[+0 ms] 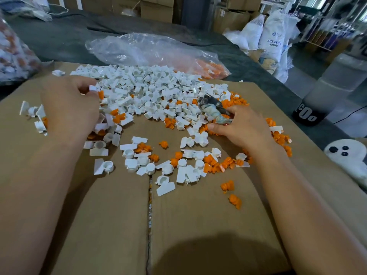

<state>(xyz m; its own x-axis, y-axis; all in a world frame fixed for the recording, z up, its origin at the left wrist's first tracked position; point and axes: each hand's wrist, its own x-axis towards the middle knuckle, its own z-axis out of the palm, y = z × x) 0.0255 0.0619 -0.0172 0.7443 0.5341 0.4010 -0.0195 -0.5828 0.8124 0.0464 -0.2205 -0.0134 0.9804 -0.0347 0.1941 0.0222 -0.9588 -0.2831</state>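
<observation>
A heap of small white plastic parts (147, 90) covers the far half of a closed cardboard box (111, 215), mixed with small orange plastic pieces (212, 163) that lie mostly on the right and near side. My left hand (69, 108) reaches into the left edge of the heap and pinches one white part (93, 88) between thumb and fingertips. My right hand (238, 126) rests on the right side of the pile, fingers curled round a small grey tool wrapped in worn tape (214, 110). Parts under both palms are hidden.
A clear plastic bag (151, 50) holding orange pieces lies behind the heap on a dark cloth. Another filled bag (14, 54) sits at far left. White sacks (276, 36) and cartons stand at the back right. A grey cylinder (333, 90) stands on the floor.
</observation>
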